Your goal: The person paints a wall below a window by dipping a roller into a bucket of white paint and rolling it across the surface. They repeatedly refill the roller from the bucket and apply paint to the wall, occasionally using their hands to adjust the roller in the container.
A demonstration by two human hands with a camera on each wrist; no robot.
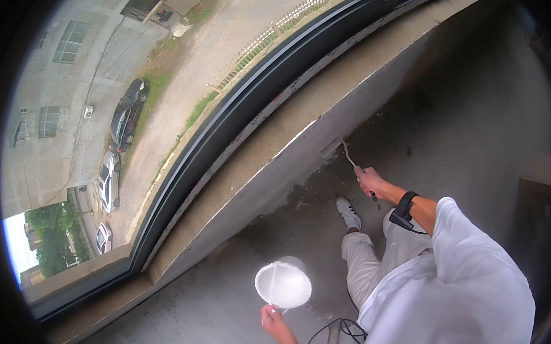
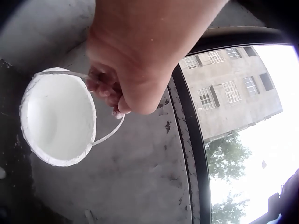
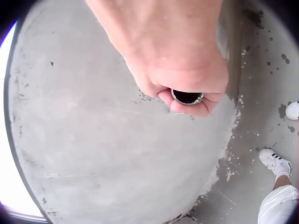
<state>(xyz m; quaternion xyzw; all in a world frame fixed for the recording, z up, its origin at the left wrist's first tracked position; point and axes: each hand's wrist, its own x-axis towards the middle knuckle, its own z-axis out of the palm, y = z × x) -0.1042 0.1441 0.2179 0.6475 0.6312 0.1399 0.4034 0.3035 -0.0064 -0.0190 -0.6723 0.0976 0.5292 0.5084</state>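
Note:
My right hand [image 1: 370, 181] grips the handle of a paint roller [image 1: 348, 152]. The roller's head [image 1: 331, 148] lies against the low wall under the window, close to the floor. In the right wrist view the curled fingers wrap the handle [image 3: 187, 98], seen end-on with its dark hollow end; the roller's head is hidden there. Lower in the head view, my left hand [image 1: 274, 321] holds a white bucket [image 1: 258, 284] by its thin handle. The bucket tilts so its opening shows a white inside, and the left wrist view shows the fingers curled round the handle [image 2: 106, 136].
The low grey wall [image 1: 288, 171] runs diagonally beneath a sill [image 1: 227, 196] and dark window frame. Dark wet patches spread over the floor [image 1: 314, 201] along the wall's foot. A shoe [image 1: 347, 213] stands near that wall. Black cable [image 1: 346, 324] loops beside the left forearm.

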